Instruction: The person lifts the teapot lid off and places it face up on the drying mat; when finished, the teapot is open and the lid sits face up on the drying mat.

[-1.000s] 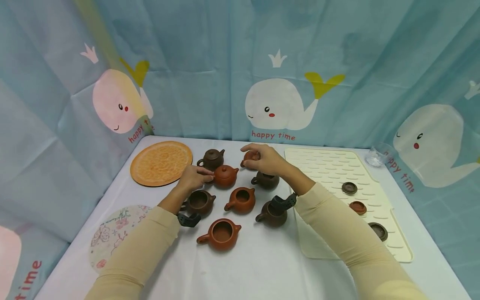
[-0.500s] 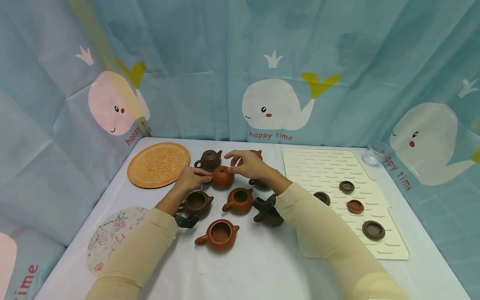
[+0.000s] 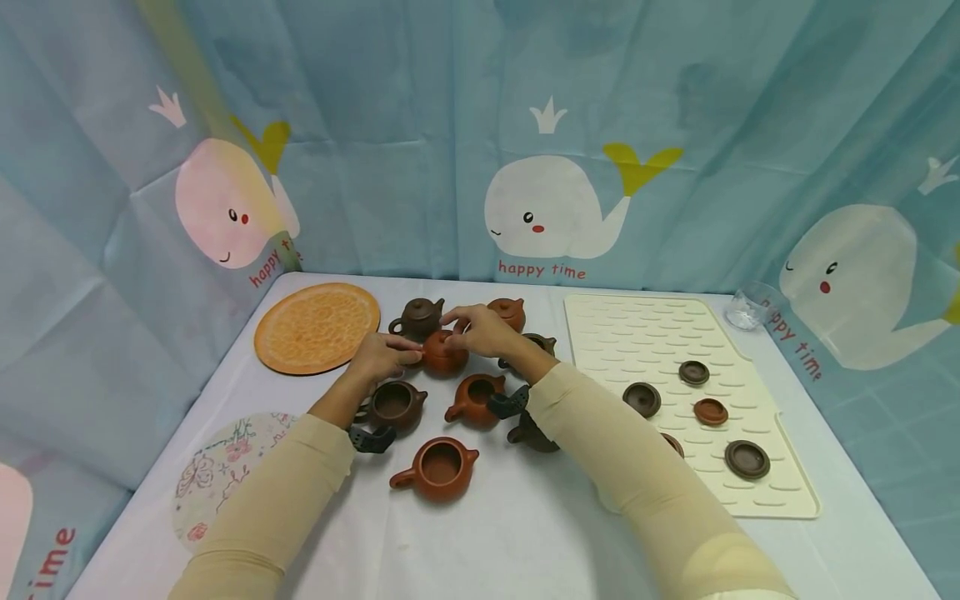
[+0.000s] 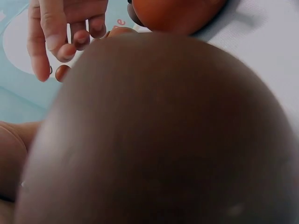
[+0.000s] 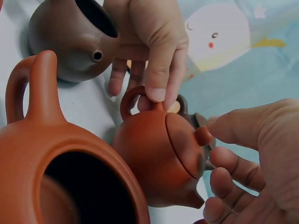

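My left hand pinches the loop handle of a reddish-brown clay teapot, thumb on top. The teapot stands in the middle of the group with its lid seated. From the other side, my right hand holds the lid's round knob between thumb and index finger, its other fingers bent below. A dark lidded teapot stands just behind. In front are a dark lidless teapot and a red lidless one. A dark rounded surface fills most of the left wrist view.
Another open red teapot stands in front, a red lidded one behind. Several loose lids lie on a cream ridged mat at right, near a clear cup. A pizza-patterned round mat and floral mat lie left.
My right hand has moved left and down from the back-right red teapot to the middle red teapot's lid knob. My left hand stays at the handle.
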The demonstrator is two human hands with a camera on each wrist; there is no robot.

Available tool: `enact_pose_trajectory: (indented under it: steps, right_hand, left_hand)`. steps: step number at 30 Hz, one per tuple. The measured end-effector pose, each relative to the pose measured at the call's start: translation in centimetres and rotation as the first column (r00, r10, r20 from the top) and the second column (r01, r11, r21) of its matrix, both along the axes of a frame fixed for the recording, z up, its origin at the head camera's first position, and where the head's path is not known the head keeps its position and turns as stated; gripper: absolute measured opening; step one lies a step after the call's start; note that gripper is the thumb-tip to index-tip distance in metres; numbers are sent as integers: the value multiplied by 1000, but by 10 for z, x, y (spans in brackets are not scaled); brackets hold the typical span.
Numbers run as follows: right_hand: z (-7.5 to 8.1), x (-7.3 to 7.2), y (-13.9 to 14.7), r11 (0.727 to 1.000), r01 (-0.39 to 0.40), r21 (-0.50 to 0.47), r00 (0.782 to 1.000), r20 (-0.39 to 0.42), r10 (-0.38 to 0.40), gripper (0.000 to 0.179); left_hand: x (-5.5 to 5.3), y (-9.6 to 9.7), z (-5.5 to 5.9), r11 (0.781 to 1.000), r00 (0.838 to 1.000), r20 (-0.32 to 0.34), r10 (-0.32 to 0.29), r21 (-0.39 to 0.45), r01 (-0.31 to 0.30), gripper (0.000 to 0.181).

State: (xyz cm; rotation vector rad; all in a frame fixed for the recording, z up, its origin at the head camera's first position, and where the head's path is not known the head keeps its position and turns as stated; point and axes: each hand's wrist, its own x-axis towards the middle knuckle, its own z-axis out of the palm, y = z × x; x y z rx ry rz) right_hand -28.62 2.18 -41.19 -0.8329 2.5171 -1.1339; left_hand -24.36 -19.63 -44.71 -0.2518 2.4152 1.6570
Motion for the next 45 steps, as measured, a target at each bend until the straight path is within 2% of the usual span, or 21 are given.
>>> enact_pose_trajectory:
  steps: [9,18,22,28,33,39,42,45]
  right_hand:
    - [-9,1,-7,999,37,16,999,-9,-37,26]
    - [-16,1,-11,996,75,45,993,-99,-71,17]
    - [-16,2,-11,995,85,43,986,-149,-78,12]
    - [-13,7,-10,995,94,-17,981,-167,-95,11]
    - [-8,9,-5,987,139,-86,975,-160,-151,12]
    - [2,13,6,953,176,-247,980,-48,-193,12]
    - [6,14,12,912,184,-368,982,31,-186,9]
    - [11,17,18,858,207,-471,978,112,-174,7]
  left_hand:
    - [0,0,0,1000,1000,12,1,16,-2,21]
    - [-1,-1,-3,1000,1000,14,15,13,-16,21]
    - [0,0,-2,1000,1000,4,2,5,-2,22]
    - [1,1,-1,1000,1000,17,16,4,-17,23]
    - [1,0,0,1000,1000,16,15,-12,-15,24]
    - [0,-1,-1,999,999,35,16,-31,-15,22]
    - [1,-1,-1,999,999,33,10,-33,-9,22]
    - [2,-1,-1,1000,1000,20,10,-27,-9,23]
